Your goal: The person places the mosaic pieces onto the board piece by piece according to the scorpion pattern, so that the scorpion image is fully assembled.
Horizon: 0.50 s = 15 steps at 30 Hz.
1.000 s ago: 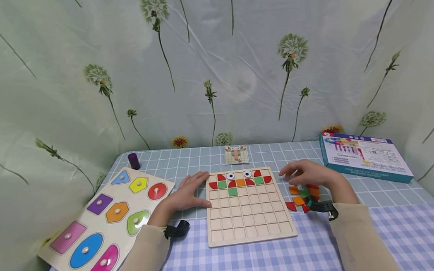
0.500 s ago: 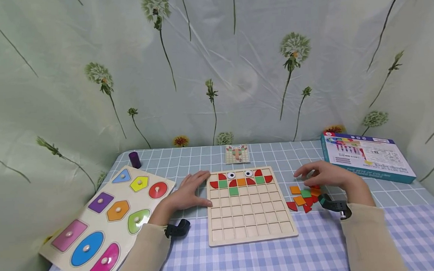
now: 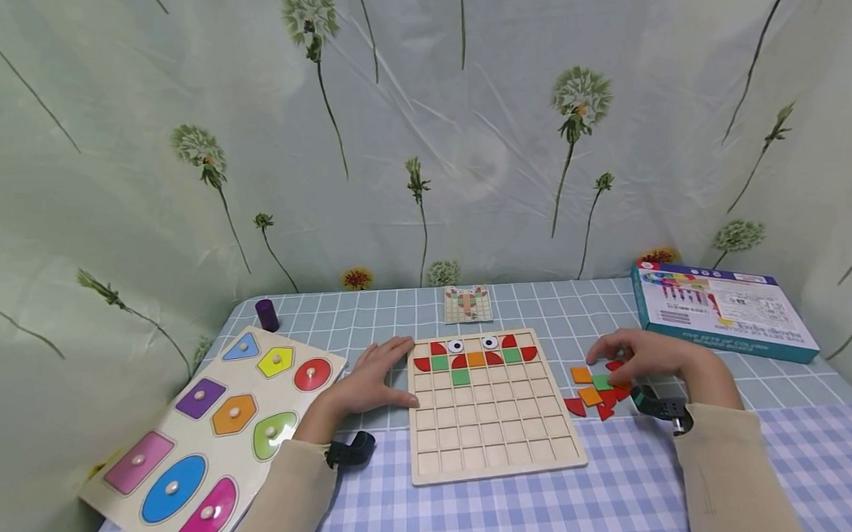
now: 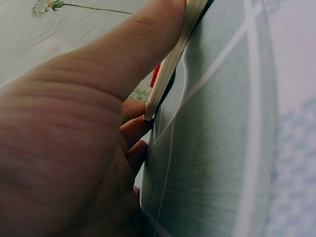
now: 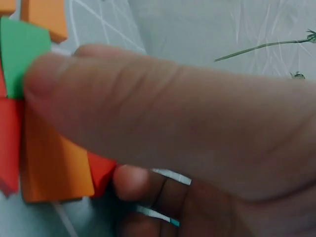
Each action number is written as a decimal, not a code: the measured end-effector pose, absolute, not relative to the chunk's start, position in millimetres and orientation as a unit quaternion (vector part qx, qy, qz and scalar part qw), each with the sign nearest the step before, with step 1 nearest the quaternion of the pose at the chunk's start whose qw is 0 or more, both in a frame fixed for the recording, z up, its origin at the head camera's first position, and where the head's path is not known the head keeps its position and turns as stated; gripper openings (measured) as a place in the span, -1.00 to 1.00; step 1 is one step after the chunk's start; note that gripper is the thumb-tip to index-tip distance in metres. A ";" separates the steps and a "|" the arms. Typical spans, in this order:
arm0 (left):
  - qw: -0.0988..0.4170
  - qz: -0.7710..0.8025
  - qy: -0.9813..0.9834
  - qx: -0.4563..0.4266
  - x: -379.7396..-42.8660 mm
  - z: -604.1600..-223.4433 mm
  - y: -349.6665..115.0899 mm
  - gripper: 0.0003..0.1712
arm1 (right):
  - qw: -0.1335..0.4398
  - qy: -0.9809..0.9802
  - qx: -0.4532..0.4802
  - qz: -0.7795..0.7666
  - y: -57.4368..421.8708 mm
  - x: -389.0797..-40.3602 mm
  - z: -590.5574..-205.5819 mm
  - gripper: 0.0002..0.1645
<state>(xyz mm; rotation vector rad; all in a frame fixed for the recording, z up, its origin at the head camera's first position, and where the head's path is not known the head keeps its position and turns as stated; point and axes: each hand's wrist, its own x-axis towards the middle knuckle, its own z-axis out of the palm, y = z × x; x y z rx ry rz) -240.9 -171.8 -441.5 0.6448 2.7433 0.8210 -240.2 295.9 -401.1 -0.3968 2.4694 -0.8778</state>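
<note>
A square wooden grid board lies in the middle, with red, green and orange pieces and two eye pieces in its upper rows. My left hand rests along its left edge, thumb and fingers spread; the left wrist view has the thumb on the board's side. My right hand hovers low over a pile of loose pieces right of the board. In the right wrist view, the thumb reaches across a green square and an orange square; whether it touches them I cannot tell.
A small pattern card lies behind the board. On the left sits a knobbed shape puzzle, with a dark purple cylinder beyond it. A teal-edged box lies at the back right. A floral curtain hangs behind the table.
My right hand has moved right, away from the board's side, and then lowered over the loose pieces. My left hand stays at the board's left edge.
</note>
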 end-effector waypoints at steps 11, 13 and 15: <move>0.105 0.281 0.929 0.215 -240.7 -441.2 -171.3 0.15 | 0.238 0.910 -0.156 -0.301 292.6 -238.8 -401.1 -0.53; 0.106 0.281 0.929 0.216 -240.8 -441.0 -171.4 0.15 | 0.235 0.910 -0.157 -0.303 292.1 -238.7 -400.8 -0.55; 0.106 0.280 0.929 0.217 -241.1 -441.0 -171.5 0.15 | 0.231 0.910 -0.159 -0.306 291.4 -239.1 -400.9 -0.59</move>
